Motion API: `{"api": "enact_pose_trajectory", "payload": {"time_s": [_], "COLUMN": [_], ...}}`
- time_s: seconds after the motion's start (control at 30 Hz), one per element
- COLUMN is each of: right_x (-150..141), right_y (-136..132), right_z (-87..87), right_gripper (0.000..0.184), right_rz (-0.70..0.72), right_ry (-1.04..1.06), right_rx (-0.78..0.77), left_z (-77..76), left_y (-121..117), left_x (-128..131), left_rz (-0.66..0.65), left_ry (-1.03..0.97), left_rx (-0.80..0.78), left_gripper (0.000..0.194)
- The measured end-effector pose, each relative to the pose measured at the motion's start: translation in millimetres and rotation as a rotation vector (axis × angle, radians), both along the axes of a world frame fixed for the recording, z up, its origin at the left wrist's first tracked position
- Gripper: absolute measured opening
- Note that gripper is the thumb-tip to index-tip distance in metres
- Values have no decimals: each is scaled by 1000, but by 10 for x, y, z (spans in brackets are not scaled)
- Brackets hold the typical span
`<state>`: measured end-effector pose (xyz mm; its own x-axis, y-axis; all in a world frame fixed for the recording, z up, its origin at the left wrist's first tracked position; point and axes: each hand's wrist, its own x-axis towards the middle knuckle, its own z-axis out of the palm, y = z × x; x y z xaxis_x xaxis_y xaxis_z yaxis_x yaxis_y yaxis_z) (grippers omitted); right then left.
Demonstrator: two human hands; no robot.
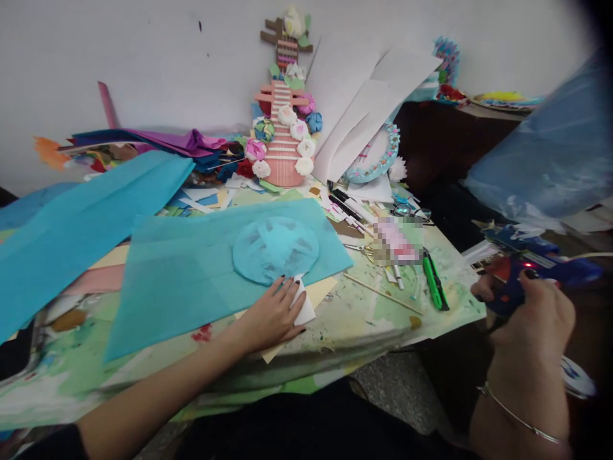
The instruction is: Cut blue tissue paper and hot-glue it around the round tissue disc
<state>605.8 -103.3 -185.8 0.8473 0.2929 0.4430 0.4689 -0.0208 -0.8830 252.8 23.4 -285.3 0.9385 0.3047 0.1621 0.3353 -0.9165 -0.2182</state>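
Observation:
My left hand (278, 310) lies flat with its fingers stretched out, the fingertips at the near edge of a round blue disc (275, 249). Under those fingers is a small white piece of paper (305, 311). The disc rests on a sheet of blue paper (177, 275) and has darker patches on it. At the far right, off the table's edge, my right hand (531, 313) is closed around a blue glue gun (512, 275) with a small red light lit.
A green utility knife (435, 281), a thin wooden stick (383, 294), scissors (359, 249) and eyeglasses (410, 212) lie right of the disc. A pink paper guitar with flowers (285, 140) leans on the wall. Folded blue paper (96, 223) covers the left side.

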Motion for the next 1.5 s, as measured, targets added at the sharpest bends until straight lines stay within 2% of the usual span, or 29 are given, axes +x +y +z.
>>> {"api": "enact_pose_trajectory", "payload": {"time_s": [0.03,0.1,0.17,0.27,0.37,0.47,0.53,0.63,0.73,0.83,1.0,1.13,1.3,1.37,1.43,1.5], "right_x": [-117,-314,-451,-572,-674,-806,-900,-1010,-1057,-1044,-974,-948,-945,-948,-960,-986], "right_y": [30,82,123,196,333,524,645,765,806,804,800,812,811,818,838,870], "right_z": [70,172,208,155,55,-31,-78,-139,-195,-239,-259,-247,-246,-249,-247,-230], "right_gripper": [20,22,21,18,17,17,17,17,16,15,12,12,11,12,13,15], "right_rz": [105,283,420,584,749,861,886,915,940,946,953,960,944,935,931,943], "right_ry": [153,320,376,432,492,551,602,672,704,696,639,621,606,600,594,581], "right_rx": [124,267,259,222,184,153,162,158,148,159,170,163,174,164,138,107], "left_z": [-12,-12,16,99,185,219,212,206,267,439,892,1209,1454,1511,1542,1537], "left_y": [-5,-18,-33,-53,-71,-79,-74,-55,-38,-7,178,397,494,474,449,438], "left_x": [7,22,39,64,82,85,85,98,124,126,-4,-206,-472,-549,-598,-637], "left_rz": [-25,-90,-143,-172,-121,-42,-40,-74,-85,-75,-39,116,539,649,667,608], "left_ry": [-18,-29,0,59,88,76,78,91,85,25,-287,-472,-571,-644,-773,-1003], "left_rx": [44,117,163,156,36,-79,-87,-56,-55,-71,-58,-76,-122,-129,-195,-296], "left_gripper": [59,53,45,42,49,66,66,49,34,25,25,23,26,31,34,33]}}
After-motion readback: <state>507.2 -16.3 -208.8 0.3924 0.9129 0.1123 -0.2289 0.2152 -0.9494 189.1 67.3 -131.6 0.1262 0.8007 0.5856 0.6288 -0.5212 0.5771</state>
